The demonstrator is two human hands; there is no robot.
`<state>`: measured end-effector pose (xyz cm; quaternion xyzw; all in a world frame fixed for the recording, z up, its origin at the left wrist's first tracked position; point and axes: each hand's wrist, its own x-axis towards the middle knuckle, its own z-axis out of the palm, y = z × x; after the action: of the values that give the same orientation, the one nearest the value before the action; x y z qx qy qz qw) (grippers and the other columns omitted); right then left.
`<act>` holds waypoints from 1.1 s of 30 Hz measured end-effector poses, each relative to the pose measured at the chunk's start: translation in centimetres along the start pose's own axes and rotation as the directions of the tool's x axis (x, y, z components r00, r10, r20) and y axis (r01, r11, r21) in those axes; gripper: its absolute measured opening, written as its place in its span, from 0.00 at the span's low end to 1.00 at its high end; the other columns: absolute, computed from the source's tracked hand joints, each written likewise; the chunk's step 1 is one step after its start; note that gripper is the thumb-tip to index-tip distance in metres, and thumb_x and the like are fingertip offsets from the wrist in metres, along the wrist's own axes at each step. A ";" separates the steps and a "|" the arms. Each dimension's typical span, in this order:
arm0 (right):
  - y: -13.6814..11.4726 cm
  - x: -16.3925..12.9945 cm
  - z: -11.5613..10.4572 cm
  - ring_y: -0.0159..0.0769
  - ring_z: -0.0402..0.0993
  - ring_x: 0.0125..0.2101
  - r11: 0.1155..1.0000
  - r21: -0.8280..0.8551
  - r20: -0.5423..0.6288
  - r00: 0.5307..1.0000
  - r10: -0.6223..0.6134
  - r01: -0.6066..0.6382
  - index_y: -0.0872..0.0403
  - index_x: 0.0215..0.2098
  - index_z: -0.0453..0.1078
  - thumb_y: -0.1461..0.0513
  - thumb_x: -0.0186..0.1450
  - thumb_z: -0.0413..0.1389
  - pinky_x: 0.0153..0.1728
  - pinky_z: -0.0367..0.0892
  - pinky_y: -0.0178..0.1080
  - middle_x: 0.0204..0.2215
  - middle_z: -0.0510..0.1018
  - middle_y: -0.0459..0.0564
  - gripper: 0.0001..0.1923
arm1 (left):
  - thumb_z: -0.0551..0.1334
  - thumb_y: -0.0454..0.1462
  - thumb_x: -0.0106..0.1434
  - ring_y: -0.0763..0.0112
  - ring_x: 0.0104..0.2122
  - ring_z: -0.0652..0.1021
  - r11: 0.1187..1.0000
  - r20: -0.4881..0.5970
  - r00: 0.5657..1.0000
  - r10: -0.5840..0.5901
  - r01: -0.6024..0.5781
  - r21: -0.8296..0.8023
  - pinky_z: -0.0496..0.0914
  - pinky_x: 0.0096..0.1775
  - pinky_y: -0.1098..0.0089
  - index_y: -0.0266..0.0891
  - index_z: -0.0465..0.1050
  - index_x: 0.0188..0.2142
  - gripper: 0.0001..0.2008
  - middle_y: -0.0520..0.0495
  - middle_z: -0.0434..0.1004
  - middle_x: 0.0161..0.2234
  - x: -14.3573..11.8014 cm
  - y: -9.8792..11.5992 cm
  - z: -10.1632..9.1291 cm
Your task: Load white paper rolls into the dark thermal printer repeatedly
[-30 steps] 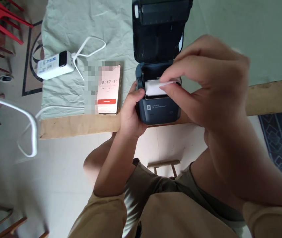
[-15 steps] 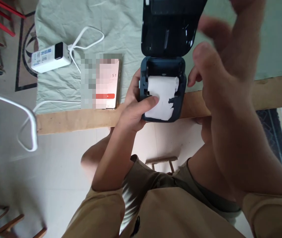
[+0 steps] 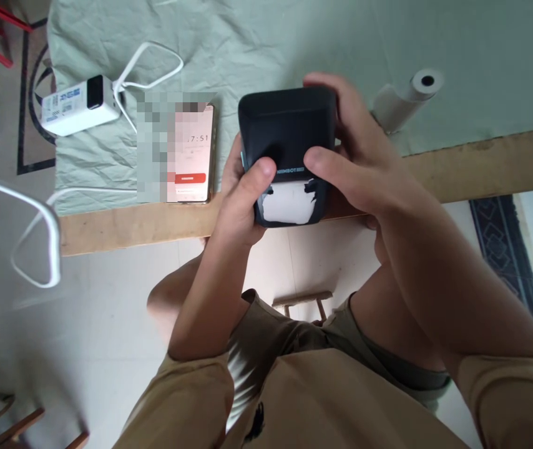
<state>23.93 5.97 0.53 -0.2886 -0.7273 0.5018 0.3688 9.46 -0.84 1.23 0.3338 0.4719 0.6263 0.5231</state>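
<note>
A dark label printer (image 3: pixel 288 134) is between my hands above the table's front edge, its lid down. White paper (image 3: pixel 289 202) with a ragged edge sticks out from its near end. My left hand (image 3: pixel 248 193) grips the left side, thumb on the lid's near-left part. On the right side my right hand (image 3: pixel 353 143) is closed round the printer, its thumb pressing the lid beside the brand lettering. The fingers beneath the printer are mostly hidden. A white paper roll (image 3: pixel 404 103), partly unrolled, lies on the cloth beyond my right hand.
A lit phone (image 3: pixel 194 156) lies on the green cloth (image 3: pixel 229 37) to the left. Behind it is a white power bank (image 3: pixel 79 105) with a white cable (image 3: pixel 154 81). The table's wooden edge (image 3: pixel 145 227) runs in front of me. A small wooden stool (image 3: pixel 301 299) stands below.
The printer's lid has swung down and covers the paper roll inside. My right hand has come from the raised lid's right onto the printer. The loose roll on the cloth is now visible.
</note>
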 end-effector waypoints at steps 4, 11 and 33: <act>-0.3 -0.1 0.1 0.26 0.69 0.39 0.982 0.177 0.061 0.996 0.062 -0.071 0.47 0.58 0.51 0.54 0.60 0.55 0.35 0.69 0.29 0.47 0.67 0.46 0.30 | 0.61 0.42 0.58 0.60 0.51 0.74 0.998 0.159 0.986 0.060 -0.056 -0.028 0.72 0.48 0.64 0.47 0.67 0.47 0.16 0.49 0.75 0.37 0.1 -0.1 -0.1; 0.5 -0.1 0.3 0.26 0.68 0.36 0.965 0.261 0.067 0.998 0.005 -0.022 0.47 0.57 0.51 0.53 0.59 0.56 0.34 0.68 0.29 0.43 0.66 0.46 0.30 | 0.58 0.35 0.60 0.64 0.46 0.77 0.994 0.198 0.976 0.090 -0.076 -0.076 0.73 0.46 0.65 0.46 0.67 0.43 0.11 0.51 0.74 0.32 0.1 -0.1 -0.3; 0.6 -0.2 0.6 0.30 0.70 0.43 0.997 0.068 -0.010 1.000 0.024 -0.023 0.47 0.59 0.50 0.53 0.62 0.52 0.40 0.71 0.33 0.50 0.68 0.45 0.30 | 0.50 0.42 0.60 0.64 0.44 0.75 0.989 0.108 0.993 0.039 -0.023 -0.147 0.70 0.45 0.65 0.40 0.68 0.34 0.11 0.46 0.73 0.32 0.4 0.1 0.2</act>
<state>23.61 5.74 -0.23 -0.2870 -0.7044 0.5289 0.3764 9.52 -0.42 1.35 0.3363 0.3899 0.6476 0.5616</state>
